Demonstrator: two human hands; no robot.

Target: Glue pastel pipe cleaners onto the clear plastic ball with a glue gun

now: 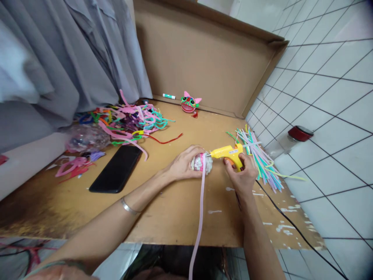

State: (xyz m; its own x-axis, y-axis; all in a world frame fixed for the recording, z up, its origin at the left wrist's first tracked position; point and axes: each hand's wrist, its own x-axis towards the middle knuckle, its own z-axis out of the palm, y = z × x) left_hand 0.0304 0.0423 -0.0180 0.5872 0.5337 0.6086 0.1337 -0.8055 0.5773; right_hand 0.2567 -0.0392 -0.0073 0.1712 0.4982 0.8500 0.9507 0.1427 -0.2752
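Note:
My left hand (186,162) is wrapped round a small whitish ball (208,165) with a bright pink band across it. From the ball a long pale pink pipe cleaner (201,210) hangs down past the table's front edge. In my right hand (244,171) is a yellow hot glue gun (225,152), its fingers round the handle. The gun's metal nozzle points left and reaches the top of the ball beside the pipe cleaner; whether it touches cannot be made out. A clear glue stick sticks out of the gun's back.
A tangle of coloured pipe cleaners (134,118) and a black phone (116,169) lie left. More pipe cleaners (262,159) and a red-lidded jar (287,144) are right. A pink-eared animal head (189,103) and glue stick tube (169,96) sit before the cardboard (201,58). A black cord (288,219) trails right.

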